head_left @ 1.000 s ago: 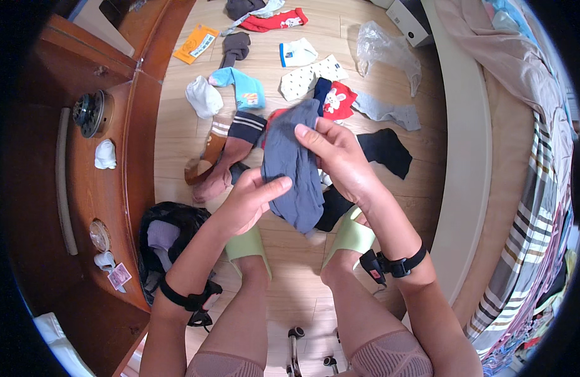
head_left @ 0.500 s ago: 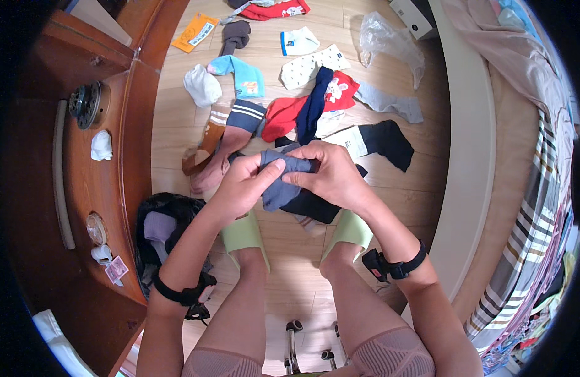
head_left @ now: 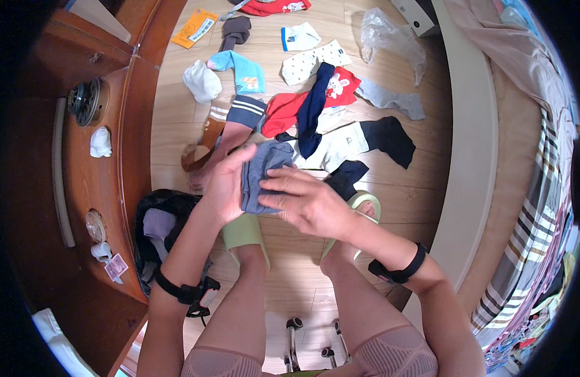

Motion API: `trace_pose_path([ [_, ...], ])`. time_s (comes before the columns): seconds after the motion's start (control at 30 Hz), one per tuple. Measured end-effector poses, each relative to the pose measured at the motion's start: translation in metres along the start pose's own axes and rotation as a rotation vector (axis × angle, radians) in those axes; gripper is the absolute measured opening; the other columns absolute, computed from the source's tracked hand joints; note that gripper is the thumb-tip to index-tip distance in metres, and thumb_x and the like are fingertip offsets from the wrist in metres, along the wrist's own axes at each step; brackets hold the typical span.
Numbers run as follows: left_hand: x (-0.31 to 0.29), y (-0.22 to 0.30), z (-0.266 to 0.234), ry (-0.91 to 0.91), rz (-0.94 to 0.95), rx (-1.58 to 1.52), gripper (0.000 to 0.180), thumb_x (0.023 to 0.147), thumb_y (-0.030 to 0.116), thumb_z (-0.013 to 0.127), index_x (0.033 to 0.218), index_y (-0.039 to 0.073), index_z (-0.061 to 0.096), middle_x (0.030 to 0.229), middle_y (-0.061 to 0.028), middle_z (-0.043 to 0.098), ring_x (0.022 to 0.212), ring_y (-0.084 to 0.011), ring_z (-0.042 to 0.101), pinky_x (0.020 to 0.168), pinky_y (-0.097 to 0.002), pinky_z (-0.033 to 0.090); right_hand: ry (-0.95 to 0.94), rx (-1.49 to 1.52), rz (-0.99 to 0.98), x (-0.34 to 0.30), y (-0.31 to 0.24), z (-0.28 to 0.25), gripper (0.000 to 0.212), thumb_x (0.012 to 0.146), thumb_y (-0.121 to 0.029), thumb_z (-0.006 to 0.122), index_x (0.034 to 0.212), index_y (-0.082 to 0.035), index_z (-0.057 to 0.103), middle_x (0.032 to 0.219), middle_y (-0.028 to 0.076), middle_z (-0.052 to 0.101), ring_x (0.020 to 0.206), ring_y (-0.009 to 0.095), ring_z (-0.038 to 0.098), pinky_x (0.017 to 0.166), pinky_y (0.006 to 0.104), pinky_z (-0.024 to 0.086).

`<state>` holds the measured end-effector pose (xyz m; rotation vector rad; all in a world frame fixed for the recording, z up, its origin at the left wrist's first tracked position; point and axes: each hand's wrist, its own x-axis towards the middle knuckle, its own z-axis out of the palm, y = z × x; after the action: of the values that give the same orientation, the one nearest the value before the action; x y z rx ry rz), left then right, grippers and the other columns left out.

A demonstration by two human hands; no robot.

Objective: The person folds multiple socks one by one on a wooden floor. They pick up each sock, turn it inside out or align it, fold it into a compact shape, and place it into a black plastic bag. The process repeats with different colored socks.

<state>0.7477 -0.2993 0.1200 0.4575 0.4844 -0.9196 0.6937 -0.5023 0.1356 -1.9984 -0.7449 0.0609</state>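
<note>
Slate-blue fabric, a thin garment folded into a small packet, is held above the floor between my two hands. My left hand grasps it along the side, thumb by its upper corner; the other fingers are hidden behind the cloth. My right hand lays its parted fingers across the front, unclenched; its thumb is out of sight, so from this feed I can't tell whether it pinches.

I read the step as folding and pressing the packet flat. The next move calls for a steady left palm and light right-hand pressure, so the layers don't spring apart.

Beyond, a navy sock lies across a red sock; a black sock lies to their right. Nearer me, a black plastic bag sits left of the pale green slippers.
</note>
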Motion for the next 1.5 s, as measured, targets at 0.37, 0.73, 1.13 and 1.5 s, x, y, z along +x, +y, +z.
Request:
trace_pose_path([
  [0.37, -0.011, -0.015, -0.006, 0.035, 0.113, 0.502, 0.050, 0.085, -0.004, 0.065, 0.133, 0.000, 0.052, 0.123, -0.0084, 0.064, 0.113, -0.0181, 0.062, 0.099, -0.0352, 0.050, 0.312, -0.119, 0.187, 0.017, -0.002, -0.018, 0.047, 0.073, -0.012, 0.082, 0.117, -0.005, 0.066, 0.112, 0.014, 0.066, 0.105, 0.030, 0.060, 0.091, 0.0387, 0.048],
  [0.73, -0.011, -0.024, -0.004, -0.050, 0.051, 0.689, 0.048, 0.086, 0.001, 0.069, 0.132, 0.001, 0.053, 0.120, -0.0047, 0.062, 0.112, -0.0140, 0.059, 0.098, -0.0330, 0.047, 0.251, -0.059, 0.250, 0.017, 0.002, -0.022, 0.027, 0.074, -0.012, 0.082, 0.097, -0.003, 0.070, 0.085, 0.009, 0.064, 0.080, 0.026, 0.057, 0.072, 0.0366, 0.047],
  [1.13, 0.001, -0.038, -0.020, -0.084, -0.075, 0.626, 0.041, 0.099, 0.016, 0.057, 0.136, -0.001, 0.048, 0.126, -0.0158, 0.063, 0.113, -0.0272, 0.065, 0.099, -0.0434, 0.052, 0.109, 1.150, 1.073, -0.005, 0.024, -0.009, 0.044, 0.087, -0.022, 0.079, 0.118, 0.005, 0.062, 0.104, 0.007, 0.071, 0.087, 0.009, 0.065, 0.078, 0.0241, 0.053],
  [1.5, 0.006, -0.031, -0.025, 0.128, -0.121, 0.132, 0.045, 0.103, 0.039, 0.041, 0.128, 0.004, 0.057, 0.127, -0.0142, 0.063, 0.116, -0.0265, 0.063, 0.100, -0.0479, 0.051, 0.099, 0.222, 0.170, -0.016, 0.021, 0.002, 0.063, 0.071, 0.013, 0.052, 0.131, -0.002, 0.060, 0.130, 0.017, 0.063, 0.130, 0.034, 0.054, 0.113, 0.0440, 0.038],
])
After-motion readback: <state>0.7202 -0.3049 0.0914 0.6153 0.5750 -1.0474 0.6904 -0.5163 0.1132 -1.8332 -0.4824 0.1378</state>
